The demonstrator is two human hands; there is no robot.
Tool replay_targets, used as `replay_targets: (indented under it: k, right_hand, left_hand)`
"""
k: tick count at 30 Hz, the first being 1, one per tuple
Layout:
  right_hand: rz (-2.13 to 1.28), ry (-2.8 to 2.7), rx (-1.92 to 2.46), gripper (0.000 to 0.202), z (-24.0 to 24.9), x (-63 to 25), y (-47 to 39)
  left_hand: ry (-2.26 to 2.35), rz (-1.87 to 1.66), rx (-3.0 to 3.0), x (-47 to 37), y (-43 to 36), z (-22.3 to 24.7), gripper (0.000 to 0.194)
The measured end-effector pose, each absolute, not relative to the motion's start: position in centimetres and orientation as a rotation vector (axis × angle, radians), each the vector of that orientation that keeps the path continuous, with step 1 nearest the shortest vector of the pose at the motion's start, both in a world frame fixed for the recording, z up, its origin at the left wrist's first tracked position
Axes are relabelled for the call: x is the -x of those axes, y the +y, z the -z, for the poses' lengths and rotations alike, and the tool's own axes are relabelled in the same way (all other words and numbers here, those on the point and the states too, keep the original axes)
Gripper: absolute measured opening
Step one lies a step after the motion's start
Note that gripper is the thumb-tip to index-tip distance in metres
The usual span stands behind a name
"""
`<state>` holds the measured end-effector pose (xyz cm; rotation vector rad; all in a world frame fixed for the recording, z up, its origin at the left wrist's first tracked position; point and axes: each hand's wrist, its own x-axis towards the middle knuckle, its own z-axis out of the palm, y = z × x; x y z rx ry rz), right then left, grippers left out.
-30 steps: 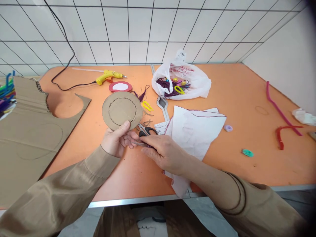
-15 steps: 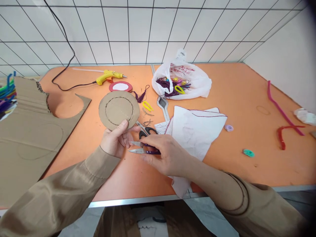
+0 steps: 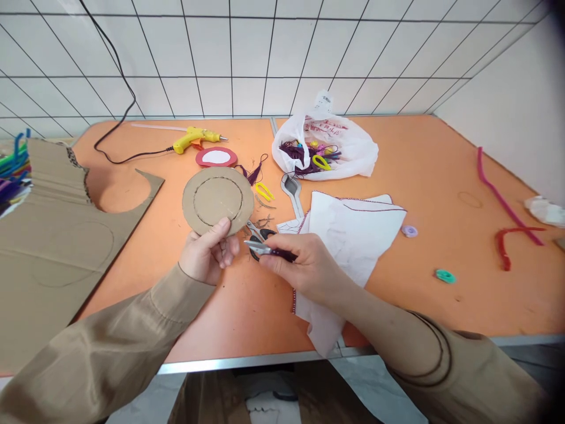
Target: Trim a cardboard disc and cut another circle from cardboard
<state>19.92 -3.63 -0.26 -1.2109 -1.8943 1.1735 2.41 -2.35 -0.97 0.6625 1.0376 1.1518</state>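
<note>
My left hand (image 3: 209, 250) grips the lower edge of a round cardboard disc (image 3: 218, 199), its thumb on the face. An inner ring is marked or scored on the disc. In my right hand (image 3: 304, 268) are small snips (image 3: 260, 247), their blades nearly together and pointing left, just below and right of the disc. Black-handled scissors (image 3: 267, 233) lie on the table behind the snips, partly hidden. A white cloth (image 3: 348, 235) with a dark red stitched edge lies beneath and beyond my right hand.
A large cut cardboard sheet (image 3: 66, 247) covers the left side. At the back are a yellow glue gun (image 3: 194, 139), a red-and-white oval piece (image 3: 216, 156), a purple tassel (image 3: 255, 174) and a white plastic bag (image 3: 348, 147). Red strips (image 3: 503, 241) lie right.
The snips' blades have come together, and my right hand has moved slightly up and to the right. The disc in my left hand has shifted a little right and down.
</note>
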Motion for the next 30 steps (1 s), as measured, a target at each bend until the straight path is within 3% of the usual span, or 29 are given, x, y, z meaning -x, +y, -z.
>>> replay_targets:
  k: [6,10,30]
  right_hand:
    - [-1.571,-1.539,1.293,0.018,0.4,-19.6,-3.3]
    - [-1.659,-1.443,1.291,0.023,0.5,-19.3,-3.2]
    - [-1.478,-1.528,1.306,0.019,0.7,-19.4,-3.2]
  left_hand:
    - [0.951,-1.047,-0.708,-2.1,-2.3,1.2,0.033]
    - [0.927,-0.997,-0.737,-2.1,-2.2,1.3,0.034]
    - [1.116,-1.051,-1.013,-3.1,-3.0,1.2,0.038]
